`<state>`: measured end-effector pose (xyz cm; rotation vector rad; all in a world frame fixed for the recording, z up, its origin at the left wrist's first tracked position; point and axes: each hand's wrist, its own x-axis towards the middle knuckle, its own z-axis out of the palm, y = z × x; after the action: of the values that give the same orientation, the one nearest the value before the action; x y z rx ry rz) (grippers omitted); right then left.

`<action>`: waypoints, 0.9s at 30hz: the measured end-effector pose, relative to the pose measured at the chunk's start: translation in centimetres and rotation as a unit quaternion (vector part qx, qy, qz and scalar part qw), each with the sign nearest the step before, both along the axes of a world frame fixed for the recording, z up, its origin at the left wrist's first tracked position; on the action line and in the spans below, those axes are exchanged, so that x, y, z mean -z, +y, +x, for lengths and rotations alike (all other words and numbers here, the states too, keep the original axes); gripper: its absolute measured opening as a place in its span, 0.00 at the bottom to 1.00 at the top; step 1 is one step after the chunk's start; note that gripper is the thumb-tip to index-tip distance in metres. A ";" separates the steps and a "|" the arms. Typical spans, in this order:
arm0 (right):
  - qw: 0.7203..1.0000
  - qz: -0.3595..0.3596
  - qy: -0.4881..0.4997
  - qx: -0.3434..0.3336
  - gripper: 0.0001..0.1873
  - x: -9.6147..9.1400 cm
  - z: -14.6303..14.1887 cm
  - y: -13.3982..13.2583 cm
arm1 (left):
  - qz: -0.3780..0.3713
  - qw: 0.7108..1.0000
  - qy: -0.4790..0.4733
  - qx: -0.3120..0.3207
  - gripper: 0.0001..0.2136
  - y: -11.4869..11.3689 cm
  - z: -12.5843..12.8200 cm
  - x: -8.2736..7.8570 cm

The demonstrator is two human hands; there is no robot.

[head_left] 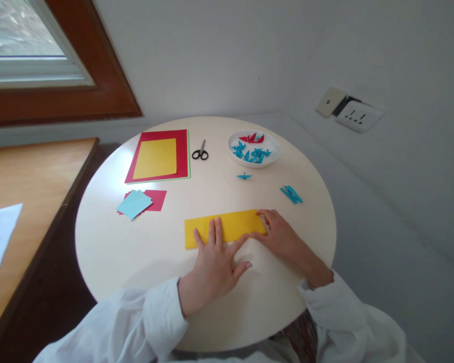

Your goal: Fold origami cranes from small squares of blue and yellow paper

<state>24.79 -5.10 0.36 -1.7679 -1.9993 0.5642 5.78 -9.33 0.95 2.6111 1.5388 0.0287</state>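
A strip of folded yellow paper [238,223] lies flat on the round white table, its long side running left to right. Spread fingers of my left hand [216,262] press down on its left and middle part, the thumb resting off the paper's near edge. At the right end, my right hand [282,234] grips the paper between curled fingers at the far corner and the thumb at the near edge. Part of that end is hidden behind the fingers. Beyond the strip sits a small blue paper crane [244,176].
A white plate [232,157] holds several blue and red paper cranes. Black-handled scissors [200,152] lie left of it. Red and yellow sheets [157,159] are stacked at the far left, with light blue and red squares [135,203] nearer. Blue paper strips [291,194] lie right.
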 end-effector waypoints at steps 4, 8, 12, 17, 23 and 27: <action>0.996 -0.084 0.027 -0.013 0.22 -1.2 0.7 0.8 | -0.003 1.000 0.007 0.009 0.26 0.1 0.0 -0.3; 0.988 -0.138 0.046 -0.050 0.23 -1.7 1.7 1.7 | -0.018 0.999 0.029 0.013 0.26 0.4 0.2 -1.1; 0.978 -0.179 0.064 -0.090 0.24 -2.0 2.6 2.4 | -0.030 0.998 0.049 0.017 0.26 0.6 0.5 -1.9; 0.966 -0.215 0.077 -0.121 0.23 -2.8 3.0 2.7 | -0.032 0.998 0.051 0.021 0.25 0.7 0.5 -2.1; 0.985 -0.160 0.017 -0.059 0.21 -2.4 1.5 2.0 | -0.023 0.999 0.046 0.018 0.26 0.7 0.5 -1.7; 0.994 -0.097 -0.005 -0.051 0.23 -1.9 0.7 1.4 | -0.028 0.999 0.027 0.011 0.26 0.7 0.4 -1.6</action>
<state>25.48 -3.74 2.29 -1.7882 -2.1121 0.8077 6.19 -8.63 2.53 2.6044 1.5055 -0.0856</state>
